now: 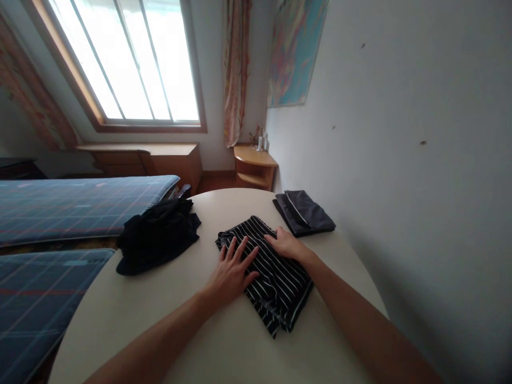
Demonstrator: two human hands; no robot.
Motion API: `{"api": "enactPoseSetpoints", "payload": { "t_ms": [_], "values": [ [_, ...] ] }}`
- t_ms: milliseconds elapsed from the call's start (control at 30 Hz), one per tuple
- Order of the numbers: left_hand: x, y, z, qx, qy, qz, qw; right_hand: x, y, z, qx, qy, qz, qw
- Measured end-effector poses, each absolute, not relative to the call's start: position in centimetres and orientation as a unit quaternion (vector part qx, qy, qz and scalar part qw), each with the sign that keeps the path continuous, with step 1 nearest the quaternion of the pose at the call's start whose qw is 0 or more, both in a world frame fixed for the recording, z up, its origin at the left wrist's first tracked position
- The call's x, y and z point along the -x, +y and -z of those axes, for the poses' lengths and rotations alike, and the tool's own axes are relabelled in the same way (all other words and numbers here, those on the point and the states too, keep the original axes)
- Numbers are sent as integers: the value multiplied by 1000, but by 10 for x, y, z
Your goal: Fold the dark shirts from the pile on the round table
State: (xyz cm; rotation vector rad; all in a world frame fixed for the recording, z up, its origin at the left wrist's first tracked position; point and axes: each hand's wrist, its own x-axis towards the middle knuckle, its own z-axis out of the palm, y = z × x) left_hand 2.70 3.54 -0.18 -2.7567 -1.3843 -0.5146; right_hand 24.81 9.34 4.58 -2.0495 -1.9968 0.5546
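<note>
A black garment with white stripes (280, 274) lies folded in a rough rectangle on the round cream table (192, 341). Its near corner is uneven, with loose layers showing. My left hand (234, 272) rests on the garment's left side, fingers spread flat over the stripes. At the far right edge, my right hand (287, 244) has its thumb on top and its other fingers curled at the fabric's border, partly hidden. Just beyond it sits a folded dark grey garment (306, 210). To the left is a crumpled black garment (160, 234).
A white wall (400, 186) runs close along the table's right side. Beds with blue plaid mattresses (80, 205) stand at the left. A wooden corner shelf (256, 156) and a desk (172, 150) are at the back beneath a bright window (132, 58).
</note>
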Motion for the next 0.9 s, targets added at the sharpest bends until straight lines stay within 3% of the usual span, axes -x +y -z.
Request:
{"api": "enactPoseSetpoints", "payload": {
  "t_ms": [167, 367, 700, 900],
  "values": [
    [-25, 41, 3, 888, -429, 166, -21, -255, 102, -50, 630, -733, -216, 141],
    [-26, 48, 8, 833, -507, 220, -20, -256, 114, -81, 643, -737, -112, 178],
    [-25, 53, 15, 817, -552, 158, -47, -277, 155, -144, 675, -716, 15, 180],
    [-25, 51, 10, 818, -552, 150, -58, -312, 191, -174, 682, -693, 65, 227]
  ]
}}
